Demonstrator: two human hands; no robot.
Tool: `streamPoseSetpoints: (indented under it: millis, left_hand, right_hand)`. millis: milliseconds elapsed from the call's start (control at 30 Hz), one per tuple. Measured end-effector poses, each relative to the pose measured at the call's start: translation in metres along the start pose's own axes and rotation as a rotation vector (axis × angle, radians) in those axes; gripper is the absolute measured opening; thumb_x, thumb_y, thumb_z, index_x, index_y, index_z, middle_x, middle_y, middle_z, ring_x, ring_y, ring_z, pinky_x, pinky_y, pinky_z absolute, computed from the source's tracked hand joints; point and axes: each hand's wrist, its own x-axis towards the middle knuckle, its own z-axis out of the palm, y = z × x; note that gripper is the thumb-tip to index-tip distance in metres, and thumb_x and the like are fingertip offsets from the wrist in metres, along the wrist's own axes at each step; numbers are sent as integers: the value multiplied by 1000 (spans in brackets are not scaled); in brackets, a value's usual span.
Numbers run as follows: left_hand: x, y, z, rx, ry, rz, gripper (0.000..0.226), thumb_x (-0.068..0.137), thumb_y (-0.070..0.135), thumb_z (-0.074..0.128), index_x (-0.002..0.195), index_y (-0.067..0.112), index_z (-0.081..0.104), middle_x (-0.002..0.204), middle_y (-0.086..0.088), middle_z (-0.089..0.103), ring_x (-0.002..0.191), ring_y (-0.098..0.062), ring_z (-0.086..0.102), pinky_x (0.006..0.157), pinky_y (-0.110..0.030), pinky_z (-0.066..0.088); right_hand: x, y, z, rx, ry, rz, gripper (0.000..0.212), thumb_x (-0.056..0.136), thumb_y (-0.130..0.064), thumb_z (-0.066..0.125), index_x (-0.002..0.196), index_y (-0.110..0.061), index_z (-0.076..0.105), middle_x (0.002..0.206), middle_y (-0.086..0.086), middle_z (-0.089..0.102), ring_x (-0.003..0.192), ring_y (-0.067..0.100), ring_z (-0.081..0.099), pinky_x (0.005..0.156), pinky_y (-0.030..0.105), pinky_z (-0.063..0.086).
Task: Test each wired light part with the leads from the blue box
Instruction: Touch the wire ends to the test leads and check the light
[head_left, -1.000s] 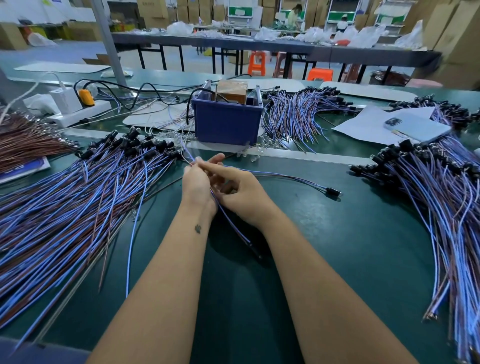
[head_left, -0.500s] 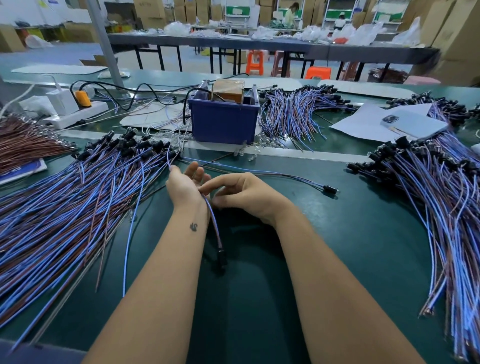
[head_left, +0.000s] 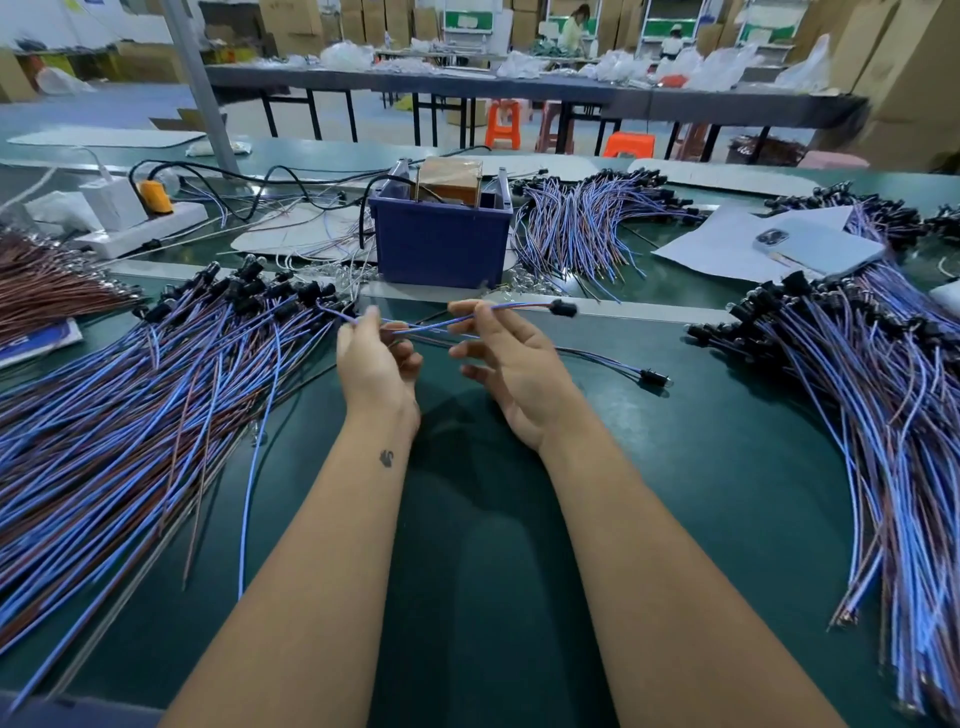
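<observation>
Your left hand (head_left: 376, 366) and right hand (head_left: 511, 364) pinch one thin blue-and-brown wired light part (head_left: 467, 318), its black socket at your right hand's two o'clock, the dark blue plastic box (head_left: 441, 244) at twelve.

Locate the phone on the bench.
In the head view, the phone lies face down at the far right on white paper sheets, right of the blue box, beside the right-hand wire pile.

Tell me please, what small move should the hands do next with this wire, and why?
Probably bring the bare wire ends at the left hand to the leads in front of the blue box. Both hands already hold one wired light part raised off the table; the right hand pinches it near its black socket.
</observation>
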Motion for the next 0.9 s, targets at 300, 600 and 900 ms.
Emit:
streamPoseSetpoints:
  millis: [300, 600, 900]
  left_hand:
    - [-57, -25, 15, 685, -556, 751, 18, 87, 18, 68, 86, 35, 63, 62, 14, 58, 54, -5, 48, 54, -19, 41]
    - [-158, -86, 70, 907, -1265, 950, 29, 89, -2, 61, 111, 12, 73, 105, -3, 73, 95, -23, 67, 83, -36, 53]
    - [-208, -132, 95, 1006, -1467, 570, 33, 94, 5, 51, 121, 14, 67, 118, -3, 69, 110, -17, 61, 97, -32, 47]
  right_hand:
    - [-9, -30, -43, 355, 379, -31, 29, 106, -24, 34, 82, -14, 47, 49, -3, 42, 46, 11, 44, 51, 22, 41]
    - [-51, -134, -161, -609, 660, -40, 31, 103, -22, 43, 100, -1, 65, 56, -3, 42, 51, 14, 37, 51, 26, 30]
    - [-108, -165, -233, -1703, 864, 305, 45, 97, -35, 48, 139, -18, 48, 136, 20, 47, 120, 37, 46, 98, 44, 40]
